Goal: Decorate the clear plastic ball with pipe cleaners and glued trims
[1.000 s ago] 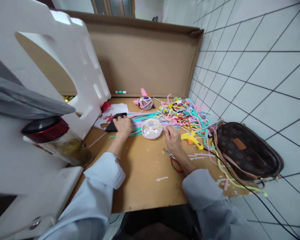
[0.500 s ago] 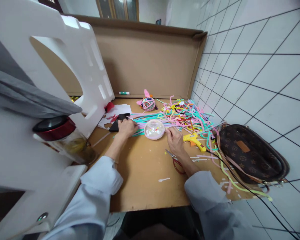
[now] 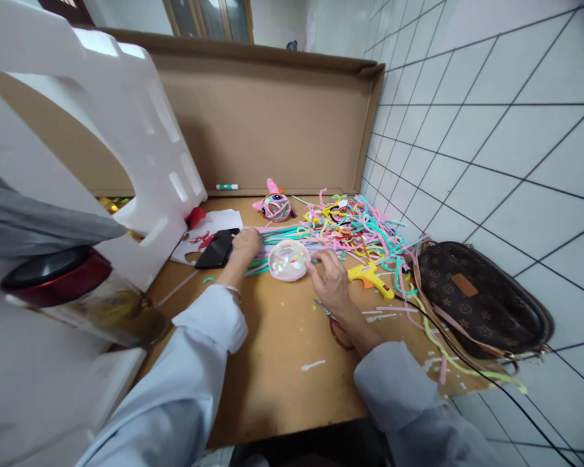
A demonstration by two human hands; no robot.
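As our right hand (image 3: 329,280) pinched the clear shell (image 3: 289,261) by its rim, left of the glue gun (image 3: 368,273), our left hand (image 3: 246,243) curled at the stems (image 3: 285,233), grip unclear, their long axis running left to right.

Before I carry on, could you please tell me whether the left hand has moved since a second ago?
Yes, the left hand has moved to the right, judged against the toy.
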